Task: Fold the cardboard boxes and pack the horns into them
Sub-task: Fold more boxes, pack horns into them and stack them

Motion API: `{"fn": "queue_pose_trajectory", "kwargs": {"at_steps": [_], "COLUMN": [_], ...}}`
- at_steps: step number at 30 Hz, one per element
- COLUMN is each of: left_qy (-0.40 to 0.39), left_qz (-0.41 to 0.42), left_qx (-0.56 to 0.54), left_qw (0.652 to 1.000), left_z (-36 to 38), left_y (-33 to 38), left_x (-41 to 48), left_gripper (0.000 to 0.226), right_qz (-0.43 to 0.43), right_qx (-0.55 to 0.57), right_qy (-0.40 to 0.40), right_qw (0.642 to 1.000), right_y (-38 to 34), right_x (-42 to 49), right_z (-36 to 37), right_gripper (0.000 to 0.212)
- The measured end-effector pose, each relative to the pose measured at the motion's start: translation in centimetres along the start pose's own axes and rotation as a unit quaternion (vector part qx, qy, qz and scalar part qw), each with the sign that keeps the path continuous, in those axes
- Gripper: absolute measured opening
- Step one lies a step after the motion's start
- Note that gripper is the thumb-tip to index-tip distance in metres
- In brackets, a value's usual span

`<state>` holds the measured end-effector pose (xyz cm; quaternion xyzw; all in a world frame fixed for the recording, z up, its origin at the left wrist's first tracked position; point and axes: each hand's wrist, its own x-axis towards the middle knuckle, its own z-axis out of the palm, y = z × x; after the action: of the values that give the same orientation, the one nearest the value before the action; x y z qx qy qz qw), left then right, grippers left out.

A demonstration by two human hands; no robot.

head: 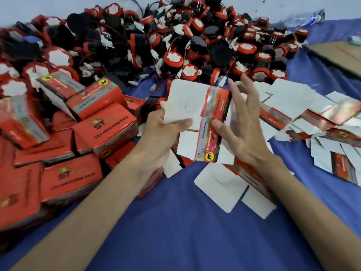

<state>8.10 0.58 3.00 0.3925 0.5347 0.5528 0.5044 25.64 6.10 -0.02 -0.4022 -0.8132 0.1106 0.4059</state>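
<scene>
Horn pile (175, 42) at 12 o'clock, folded red boxes (64, 137) at 9, flat blanks (312, 118) at 3. Centre: unfolded box (195, 118) pinched by left hand (162, 133); right hand (244, 126) fingers spread, thumb touching it.

Horn pile (175, 45) cut off at top edge, left part blurred. Folded boxes (58, 143) left of pile cut by left edge, print smeared. Brown board (340, 55) right of pile cut off.
</scene>
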Motion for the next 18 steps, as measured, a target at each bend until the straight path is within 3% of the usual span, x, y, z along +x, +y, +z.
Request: {"fn": "queue_pose_trajectory", "kwargs": {"at_steps": [2, 3, 5, 9, 13, 15, 18], "left_qy": [-0.006, -0.009, -0.02, 0.002, 0.099, 0.118, 0.033], "left_qz": [-0.019, -0.031, -0.05, -0.034, 0.015, 0.001, -0.05], "left_qx": [-0.025, -0.034, -0.051, -0.046, 0.012, 0.011, 0.018], "left_qw": [0.999, 0.999, 0.997, 0.998, 0.995, 0.993, 0.998], "left_z": [-0.2, -0.3, -0.6, -0.3, 0.4, 0.3, 0.1], "left_y": [0.1, 0.2, 0.2, 0.2, -0.1, -0.1, 0.2], "left_x": [0.1, 0.1, 0.3, 0.0, -0.2, 0.0, 0.2], "left_gripper": [0.023, 0.023, 0.025, 0.027, 0.027, 0.025, 0.028], "right_qz": [0.034, 0.036, 0.029, -0.045, -0.089, -0.12, -0.095], "right_qx": [0.118, 0.159, 0.199, 0.178, -0.015, -0.136, -0.19], "right_qy": [-0.111, -0.13, -0.124, -0.101, -0.108, -0.131, -0.197], "right_qw": [0.986, 0.978, 0.972, 0.978, 0.99, 0.975, 0.957], "right_y": [0.5, 0.4, -0.1, -0.3, -0.3, -0.6, -1.0], "right_x": [-0.1, -0.1, 0.0, 0.1, 0.0, -0.3, -0.8], "right_z": [-0.1, -0.1, -0.4, -0.9, -1.1, -0.2, 0.7], "right_gripper": [0.105, 0.113, 0.119, 0.115, 0.123, 0.133, 0.141]}}
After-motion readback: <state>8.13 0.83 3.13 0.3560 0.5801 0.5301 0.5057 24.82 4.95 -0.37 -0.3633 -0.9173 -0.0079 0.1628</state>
